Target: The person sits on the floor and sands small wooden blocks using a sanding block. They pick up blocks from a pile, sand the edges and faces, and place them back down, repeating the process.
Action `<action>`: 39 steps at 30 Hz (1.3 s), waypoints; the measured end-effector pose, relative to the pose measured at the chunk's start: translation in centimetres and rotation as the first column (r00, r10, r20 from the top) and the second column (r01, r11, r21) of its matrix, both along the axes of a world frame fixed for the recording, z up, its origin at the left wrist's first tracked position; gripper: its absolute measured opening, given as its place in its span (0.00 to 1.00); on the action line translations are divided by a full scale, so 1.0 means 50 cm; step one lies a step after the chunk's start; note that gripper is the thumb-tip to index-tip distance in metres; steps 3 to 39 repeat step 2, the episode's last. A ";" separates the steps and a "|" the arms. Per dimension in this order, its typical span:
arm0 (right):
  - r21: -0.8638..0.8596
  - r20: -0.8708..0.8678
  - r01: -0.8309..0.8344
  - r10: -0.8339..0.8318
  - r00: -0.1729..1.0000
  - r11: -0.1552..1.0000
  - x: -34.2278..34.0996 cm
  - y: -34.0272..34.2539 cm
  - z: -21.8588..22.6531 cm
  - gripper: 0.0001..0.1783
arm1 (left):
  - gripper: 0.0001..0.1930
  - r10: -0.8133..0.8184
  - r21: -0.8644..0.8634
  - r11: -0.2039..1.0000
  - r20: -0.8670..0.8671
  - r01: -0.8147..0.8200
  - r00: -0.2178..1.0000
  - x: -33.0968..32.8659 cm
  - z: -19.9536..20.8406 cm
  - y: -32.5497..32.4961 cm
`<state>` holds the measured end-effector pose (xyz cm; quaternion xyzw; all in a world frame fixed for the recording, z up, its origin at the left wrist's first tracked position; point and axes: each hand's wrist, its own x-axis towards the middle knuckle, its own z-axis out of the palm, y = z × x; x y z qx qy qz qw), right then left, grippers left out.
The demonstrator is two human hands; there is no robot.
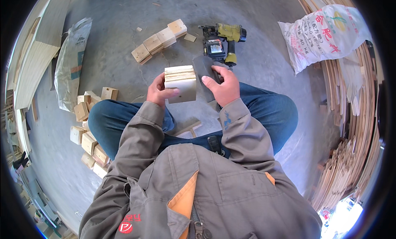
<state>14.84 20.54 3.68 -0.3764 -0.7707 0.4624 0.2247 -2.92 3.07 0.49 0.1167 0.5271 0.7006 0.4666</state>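
My left hand (159, 90) is closed on a pale wooden block (180, 88), its thumb pressed on the near face. Rough plywood layers show along the block's top edge. Just to the right, my right hand (225, 85) grips a dark grey flat strip (204, 68), perhaps sandpaper, between thumb and fingers. The strip stands close beside the block; whether the two touch, I cannot tell. Beyond my right hand, a yellow and black coil nail gun (231, 32) lies on the floor. A row of wooden blocks (152, 43) sits beyond my left hand.
More wooden blocks (88, 142) are heaped beside my left knee. Plywood sheets (39, 61) and a crumpled white sack (74, 65) stand at the left. On the right, a white printed sack (330, 37) rests on stacked wood strips (354, 127). The floor is grey concrete (115, 37).
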 end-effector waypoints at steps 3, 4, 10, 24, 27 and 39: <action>0.062 0.060 -0.007 0.003 0.998 0.998 0.004 0.001 -0.001 0.31 | 0.44 -0.002 0.016 1.000 0.015 0.002 1.000 -0.001 0.004 0.001; 0.062 0.060 -0.007 0.003 0.998 0.998 0.004 0.001 -0.001 0.31 | 0.44 -0.002 0.016 1.000 0.015 0.002 1.000 -0.001 0.004 0.001; 0.062 0.060 -0.007 0.003 0.998 0.998 0.004 0.001 -0.001 0.31 | 0.44 -0.002 0.016 1.000 0.015 0.002 1.000 -0.001 0.004 0.001; 0.062 0.060 -0.007 0.003 0.998 0.998 0.004 0.001 -0.001 0.31 | 0.44 -0.002 0.016 1.000 0.015 0.002 1.000 -0.001 0.004 0.001; 0.062 0.060 -0.007 0.003 0.998 0.998 0.004 0.001 -0.001 0.31 | 0.44 -0.002 0.016 1.000 0.015 0.002 1.000 -0.001 0.004 0.001; 0.062 0.060 -0.007 0.003 0.998 0.998 0.004 0.001 -0.001 0.31 | 0.44 -0.002 0.016 1.000 0.015 0.002 1.000 -0.001 0.004 0.001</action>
